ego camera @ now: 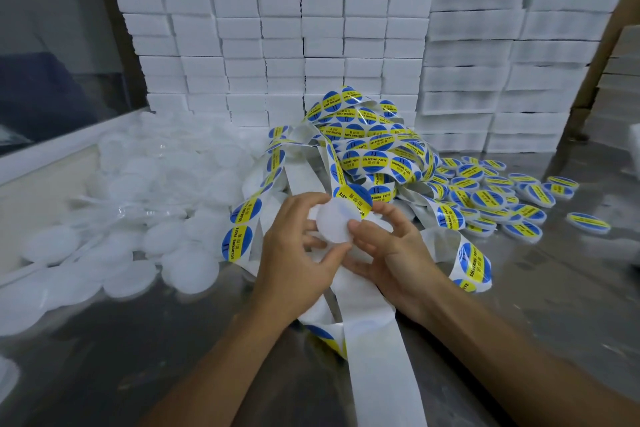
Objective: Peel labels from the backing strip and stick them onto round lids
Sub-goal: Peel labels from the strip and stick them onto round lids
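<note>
While both hands' fingers (313,208) grip a white lid (333,222), it half-hides a label (355,197).

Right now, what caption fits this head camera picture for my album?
Both hands, left and right, hold a white round lid beside a blue-and-yellow label above the tangled backing strip.

Dim, bluish light; wide-angle edge warp.

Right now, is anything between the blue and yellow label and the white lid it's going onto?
Nothing visible. Both hands, left hand and right hand, hold the white lid, and the label already overlaps its far edge, with no strip or finger between them.
</note>
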`<action>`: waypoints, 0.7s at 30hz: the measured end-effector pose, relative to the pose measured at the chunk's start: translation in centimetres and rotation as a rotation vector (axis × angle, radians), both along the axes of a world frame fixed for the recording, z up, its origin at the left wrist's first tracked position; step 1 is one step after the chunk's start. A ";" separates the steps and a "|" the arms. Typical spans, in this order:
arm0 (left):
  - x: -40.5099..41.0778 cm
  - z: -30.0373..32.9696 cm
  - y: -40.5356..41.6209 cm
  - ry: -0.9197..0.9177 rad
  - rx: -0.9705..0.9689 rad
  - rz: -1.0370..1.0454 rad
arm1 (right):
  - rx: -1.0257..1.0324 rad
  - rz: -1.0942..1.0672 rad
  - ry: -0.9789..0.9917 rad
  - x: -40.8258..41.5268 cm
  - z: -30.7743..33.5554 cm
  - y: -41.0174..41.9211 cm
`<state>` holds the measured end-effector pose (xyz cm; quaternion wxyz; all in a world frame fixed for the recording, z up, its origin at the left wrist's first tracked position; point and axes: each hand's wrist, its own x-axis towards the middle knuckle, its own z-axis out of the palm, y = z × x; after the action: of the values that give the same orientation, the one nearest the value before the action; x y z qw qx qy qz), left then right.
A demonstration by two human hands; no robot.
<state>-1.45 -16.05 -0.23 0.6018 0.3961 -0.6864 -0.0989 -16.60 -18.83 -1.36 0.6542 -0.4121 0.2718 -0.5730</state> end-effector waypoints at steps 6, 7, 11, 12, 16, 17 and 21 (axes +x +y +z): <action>-0.1 0.8 -0.2 0.658 0.538 -0.215 | -0.005 -0.028 0.017 0.1 0.3 0.3; 0.0 0.8 -0.3 0.711 0.559 -0.223 | 0.004 -0.035 0.012 0.2 0.4 0.3; 0.4 0.9 -0.6 0.846 0.603 -0.184 | 0.078 -0.093 -0.090 -0.2 0.8 0.0; 0.5 0.8 -0.7 0.866 0.609 -0.169 | 0.089 -0.106 -0.100 -0.3 0.8 0.0; 0.5 0.6 -0.8 0.919 0.651 -0.119 | 0.096 -0.113 -0.062 -0.3 0.9 0.1; 0.5 0.6 -0.9 0.935 0.666 -0.110 | 0.101 -0.111 -0.058 -0.2 1.0 0.2; 0.7 0.5 -0.9 0.958 0.695 -0.136 | 0.080 -0.049 -0.006 -0.1 0.9 0.4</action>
<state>-0.79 -16.99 0.27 0.6717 0.4365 -0.2897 -0.5238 -16.71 -18.48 -0.42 0.6566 -0.3771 0.3025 -0.5789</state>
